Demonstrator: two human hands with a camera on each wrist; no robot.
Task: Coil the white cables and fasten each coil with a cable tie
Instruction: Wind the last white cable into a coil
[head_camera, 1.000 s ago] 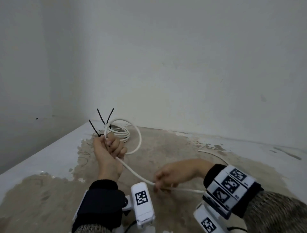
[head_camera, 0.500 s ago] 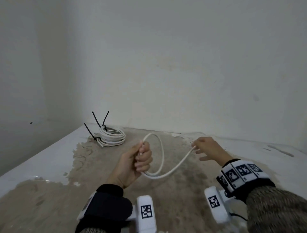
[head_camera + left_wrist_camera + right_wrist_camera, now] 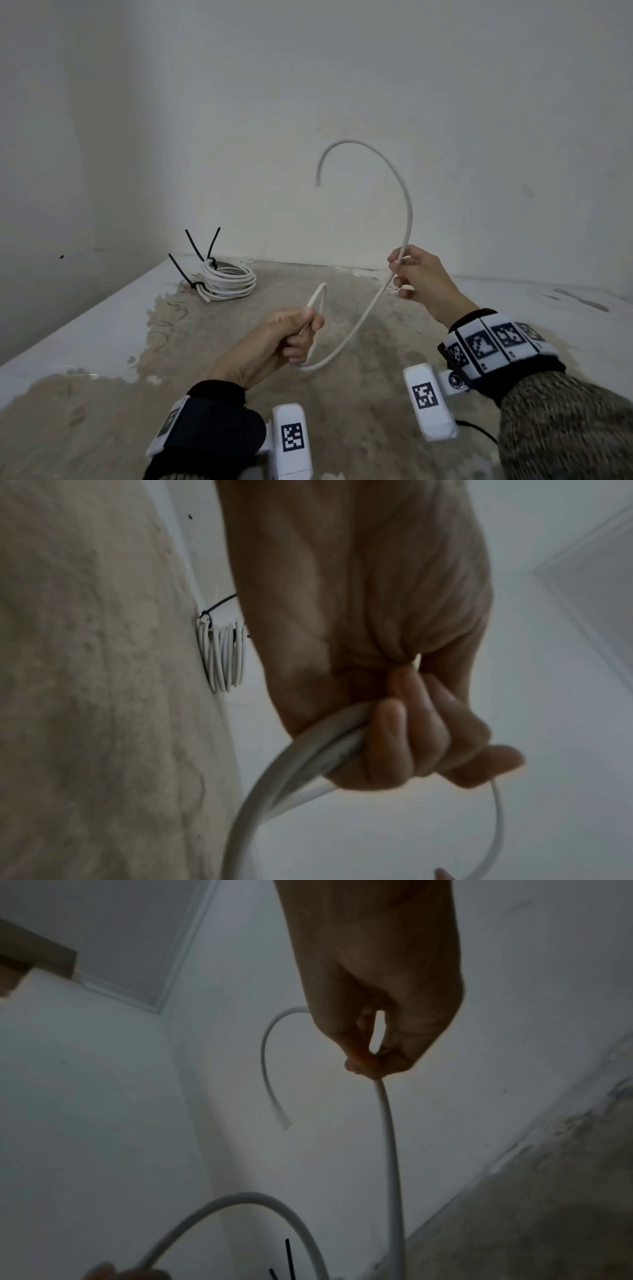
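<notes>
A loose white cable (image 3: 363, 318) is gripped in the curled fingers of the left hand (image 3: 274, 339) above the worn floor (image 3: 102, 428). Further along, it is pinched by the raised right hand (image 3: 416, 279), its free end arching overhead. Farther back, a finished coil (image 3: 227, 282) bound with black cable ties (image 3: 202, 248) is seen in the corner.

Looked like a bare, unfinished room, maybe under renovation: plain white walls (image 3: 342, 85) met in a corner, and the worn table (image 3: 85, 428) had white coating peeled off to raw brownish patches.
</notes>
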